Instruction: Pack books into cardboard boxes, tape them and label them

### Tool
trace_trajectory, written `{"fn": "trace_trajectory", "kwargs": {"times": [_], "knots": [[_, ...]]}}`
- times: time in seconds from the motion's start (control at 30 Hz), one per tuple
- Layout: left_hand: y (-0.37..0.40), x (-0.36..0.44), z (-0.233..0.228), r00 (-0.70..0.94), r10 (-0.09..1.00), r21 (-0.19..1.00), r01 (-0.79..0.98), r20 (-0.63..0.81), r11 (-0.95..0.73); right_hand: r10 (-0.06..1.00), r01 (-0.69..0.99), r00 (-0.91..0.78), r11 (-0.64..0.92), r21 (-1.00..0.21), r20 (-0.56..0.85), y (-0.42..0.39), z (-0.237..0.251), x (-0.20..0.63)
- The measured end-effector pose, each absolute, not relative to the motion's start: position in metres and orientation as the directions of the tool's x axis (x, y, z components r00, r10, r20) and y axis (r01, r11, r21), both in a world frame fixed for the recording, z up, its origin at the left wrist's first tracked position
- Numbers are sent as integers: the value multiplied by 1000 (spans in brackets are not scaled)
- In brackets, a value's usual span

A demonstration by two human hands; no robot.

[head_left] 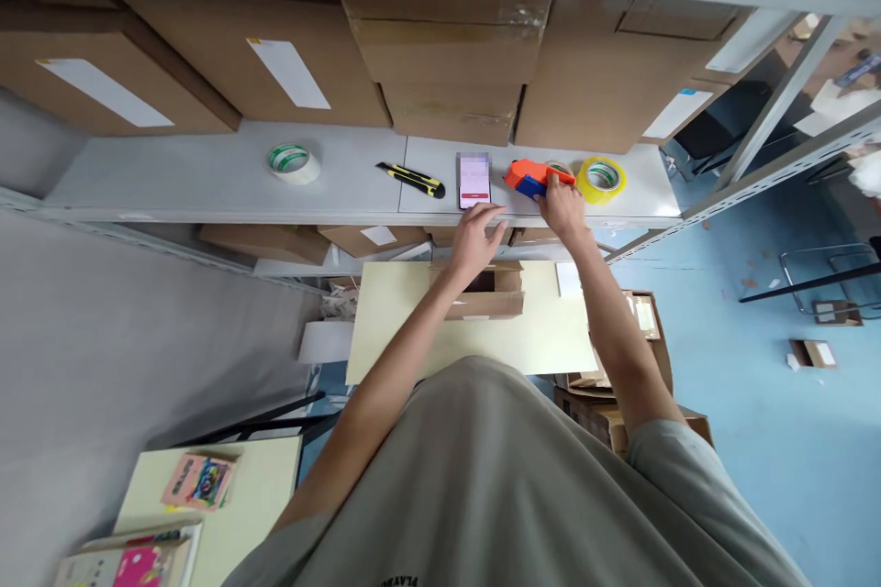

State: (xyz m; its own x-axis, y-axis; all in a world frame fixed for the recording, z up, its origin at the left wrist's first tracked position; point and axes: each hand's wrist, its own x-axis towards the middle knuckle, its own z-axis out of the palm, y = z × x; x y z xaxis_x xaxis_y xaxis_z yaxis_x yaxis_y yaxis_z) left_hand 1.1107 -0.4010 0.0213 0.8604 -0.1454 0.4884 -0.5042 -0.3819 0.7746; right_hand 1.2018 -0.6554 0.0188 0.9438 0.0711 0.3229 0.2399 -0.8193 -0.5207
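Observation:
On the grey shelf, my right hand (564, 207) is closed around an orange and blue tape dispenser (529, 178). My left hand (474, 243) is at the shelf's front edge, fingers apart and holding nothing, just below a phone (474, 181) with a lit screen. A yellow-rimmed roll of clear tape (601, 180) lies right of the dispenser. Left of the phone rests a black and yellow utility knife (411, 180). Further left is a white and green roll of tape (295, 163).
Cardboard boxes (454, 55) line the back of the shelf (227, 179). Below, an open carton (485, 304) stands on a cream table (395, 321). Metal shelf posts (750, 151) rise at right. Further boxes (647, 321) stand beside the table, and a booklet (197, 481) lies at lower left.

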Motion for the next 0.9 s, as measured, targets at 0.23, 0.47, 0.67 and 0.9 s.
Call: {"fn": "trace_trajectory", "kwargs": {"times": [0.23,0.47,0.67,0.9], "knots": [[-382,1010,6,971,-22,964,-238,238,-119,104,58,994,-192,-980,39,-597,28,1046],[-356,974,17,978,34,963,-196,205,-184,98,-52,993,-73,-996,-59,-535,21,992],[-323,981,44,984,-73,969,-174,163,-176,139,-25,989,-148,-989,-46,-530,25,992],[-280,1020,68,988,-115,991,110,-100,80,365,31,925,-349,-937,-105,-547,50,987]]}}
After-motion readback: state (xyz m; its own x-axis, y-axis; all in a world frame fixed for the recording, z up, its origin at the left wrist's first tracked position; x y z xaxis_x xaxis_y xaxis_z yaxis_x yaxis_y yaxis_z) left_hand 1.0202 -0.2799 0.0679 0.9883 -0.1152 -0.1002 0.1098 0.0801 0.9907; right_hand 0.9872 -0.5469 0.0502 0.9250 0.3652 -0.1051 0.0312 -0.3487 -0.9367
